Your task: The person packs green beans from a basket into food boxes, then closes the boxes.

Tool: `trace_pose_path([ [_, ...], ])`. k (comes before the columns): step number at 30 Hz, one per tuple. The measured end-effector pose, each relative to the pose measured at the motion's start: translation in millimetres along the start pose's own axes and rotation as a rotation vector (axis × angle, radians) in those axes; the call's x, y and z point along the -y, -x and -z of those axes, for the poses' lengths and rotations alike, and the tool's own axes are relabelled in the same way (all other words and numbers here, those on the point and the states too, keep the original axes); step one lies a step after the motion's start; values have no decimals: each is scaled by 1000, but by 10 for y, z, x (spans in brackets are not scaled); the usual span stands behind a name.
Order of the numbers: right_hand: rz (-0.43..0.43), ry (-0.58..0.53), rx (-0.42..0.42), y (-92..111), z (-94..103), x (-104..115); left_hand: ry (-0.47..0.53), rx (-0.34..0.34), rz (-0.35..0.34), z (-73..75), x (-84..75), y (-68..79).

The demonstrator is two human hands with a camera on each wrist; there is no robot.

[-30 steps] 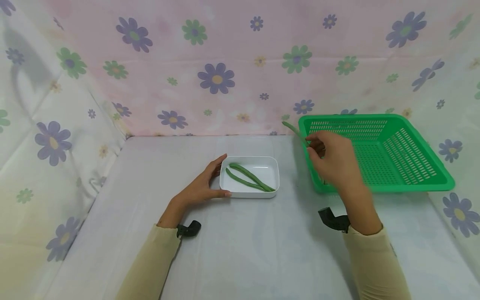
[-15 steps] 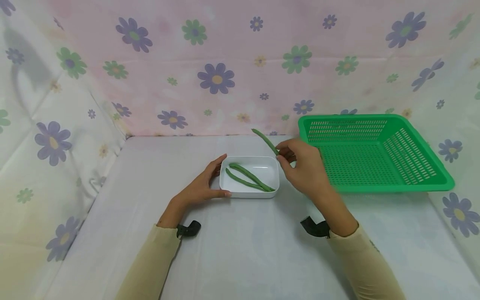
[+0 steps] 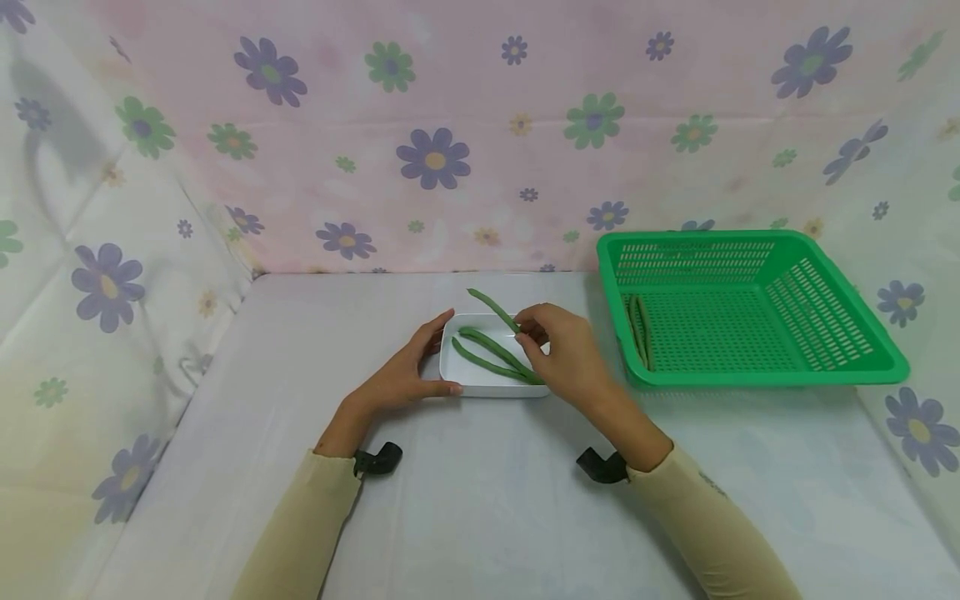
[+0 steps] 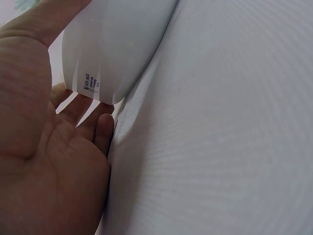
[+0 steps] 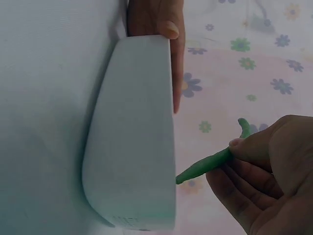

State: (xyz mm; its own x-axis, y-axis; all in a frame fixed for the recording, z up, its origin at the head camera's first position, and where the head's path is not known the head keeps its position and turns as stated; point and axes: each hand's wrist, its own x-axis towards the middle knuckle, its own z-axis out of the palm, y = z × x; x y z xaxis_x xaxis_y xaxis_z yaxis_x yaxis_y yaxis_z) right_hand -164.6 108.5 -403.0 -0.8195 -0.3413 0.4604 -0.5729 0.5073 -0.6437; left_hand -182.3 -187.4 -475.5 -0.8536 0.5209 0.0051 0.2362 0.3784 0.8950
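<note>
A small white rectangular dish [image 3: 498, 391] sits on the table, with green beans [image 3: 486, 361] lying lengthwise in it. My left hand [image 3: 393, 379] holds the dish's left end, thumb at the front wall and fingers round the back corner. In the left wrist view those fingers [image 4: 78, 108] touch the dish's end wall, which bears small dark print. Over the right part of the dish, my right hand [image 3: 570, 354] pinches another green bean [image 3: 491, 307] between thumb and fingertips. From the right wrist, this bean [image 5: 208, 165] appears just above the rim, one end close to it.
A green plastic basket [image 3: 765, 378] with slotted walls stands at the right. A few beans [image 3: 638, 331] lie along its left wall. Flowered cloth [image 3: 480, 200] hangs behind and at both sides of the white-covered table [image 3: 480, 508].
My right hand has carried the bean left from the basket to over the dish, lowering toward it. Beans at the basket's left wall have come into sight. My left hand stays put.
</note>
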Motion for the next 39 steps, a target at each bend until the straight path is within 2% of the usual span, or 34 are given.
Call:
trace_pose_path([
  [17, -51, 91, 130, 50, -275, -195, 6, -3, 10, 5, -12, 11],
  [31, -159, 155, 183, -4, -338, -213, 11, 3, 16, 5, -53, 9],
  [39, -187, 162, 220, -42, -337, -184, 19, -4, 16, 10, -54, 12],
])
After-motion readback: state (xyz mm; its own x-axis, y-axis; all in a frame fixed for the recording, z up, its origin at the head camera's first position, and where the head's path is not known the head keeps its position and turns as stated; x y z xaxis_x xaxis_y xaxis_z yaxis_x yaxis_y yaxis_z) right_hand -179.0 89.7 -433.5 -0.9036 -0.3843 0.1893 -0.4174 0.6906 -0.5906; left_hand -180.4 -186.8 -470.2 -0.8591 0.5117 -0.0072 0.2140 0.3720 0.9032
